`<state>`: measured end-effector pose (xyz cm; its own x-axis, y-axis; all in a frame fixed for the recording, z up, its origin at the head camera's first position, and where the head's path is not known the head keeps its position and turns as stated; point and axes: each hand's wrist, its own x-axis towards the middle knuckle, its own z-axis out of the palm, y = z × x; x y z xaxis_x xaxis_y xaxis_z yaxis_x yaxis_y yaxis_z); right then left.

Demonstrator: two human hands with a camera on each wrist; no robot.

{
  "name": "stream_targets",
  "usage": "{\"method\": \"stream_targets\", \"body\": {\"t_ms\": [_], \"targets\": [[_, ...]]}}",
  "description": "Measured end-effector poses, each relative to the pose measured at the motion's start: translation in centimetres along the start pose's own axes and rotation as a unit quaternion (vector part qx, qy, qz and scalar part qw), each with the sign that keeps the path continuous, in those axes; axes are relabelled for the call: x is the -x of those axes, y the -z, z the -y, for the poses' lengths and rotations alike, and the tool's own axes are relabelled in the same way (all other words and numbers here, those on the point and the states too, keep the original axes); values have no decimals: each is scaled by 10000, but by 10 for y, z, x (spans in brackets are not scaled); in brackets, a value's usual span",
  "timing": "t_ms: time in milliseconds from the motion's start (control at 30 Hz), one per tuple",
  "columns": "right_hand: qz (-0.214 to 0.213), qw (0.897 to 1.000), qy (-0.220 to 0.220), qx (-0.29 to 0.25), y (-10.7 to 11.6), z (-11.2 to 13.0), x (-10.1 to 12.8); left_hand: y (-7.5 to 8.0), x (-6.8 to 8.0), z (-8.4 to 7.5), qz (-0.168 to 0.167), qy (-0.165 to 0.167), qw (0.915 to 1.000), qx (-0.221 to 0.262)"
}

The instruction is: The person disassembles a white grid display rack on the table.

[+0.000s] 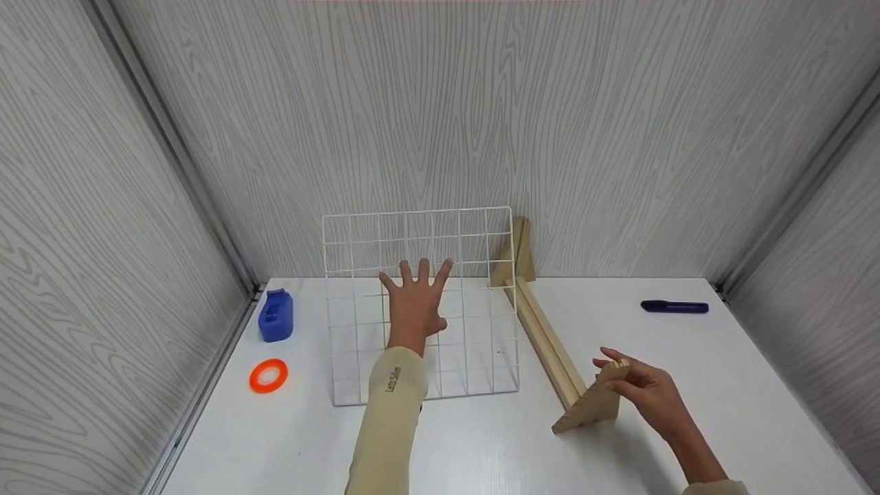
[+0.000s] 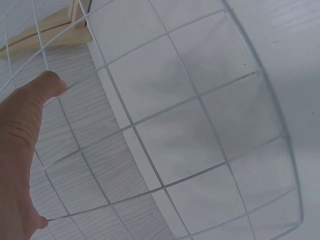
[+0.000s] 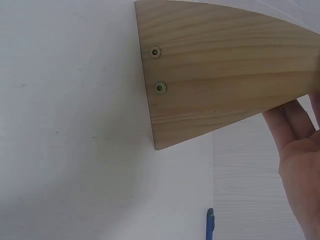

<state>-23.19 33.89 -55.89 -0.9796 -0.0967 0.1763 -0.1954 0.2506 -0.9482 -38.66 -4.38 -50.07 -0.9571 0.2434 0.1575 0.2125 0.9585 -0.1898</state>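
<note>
Setting: white table boxed in by grey wood-grain walls.

Wire grid: thin white metal, square cells, leaning tilted, near edge on the table; not yet joined to the stand. Left hand lay flat against it, fingers spread.

Wooden stand: pale pine rail with triangular end pieces, two screws in the near one. Right hand gripped that end piece's top.

Aside: blue tape dispenser, orange tape roll, dark pen.
</note>
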Motion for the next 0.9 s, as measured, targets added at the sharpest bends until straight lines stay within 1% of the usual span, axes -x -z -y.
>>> {"method": "stream_targets", "body": {"t_ms": [167,267,367,600,700,900], "targets": [[-168,9999,18,9,-3,-1,4,-1,-1,-2,105,-49,9999,90],[-304,9995,37,1,-4,-1,6,-2,-1,-4,63,-70,9998,162],[-438,9990,81,80,-7,-1,6,-2,-2,-4,75,-51,9999,135],[-896,9956,110,257,-13,-3,10,-1,-4,-5,209,-118,9997,110],[-966,9951,73,193,-13,-3,10,-1,-5,-5,211,-104,9996,156],[-961,9952,50,181,-14,-2,9,-2,-6,-6,224,-113,9995,190]]}}
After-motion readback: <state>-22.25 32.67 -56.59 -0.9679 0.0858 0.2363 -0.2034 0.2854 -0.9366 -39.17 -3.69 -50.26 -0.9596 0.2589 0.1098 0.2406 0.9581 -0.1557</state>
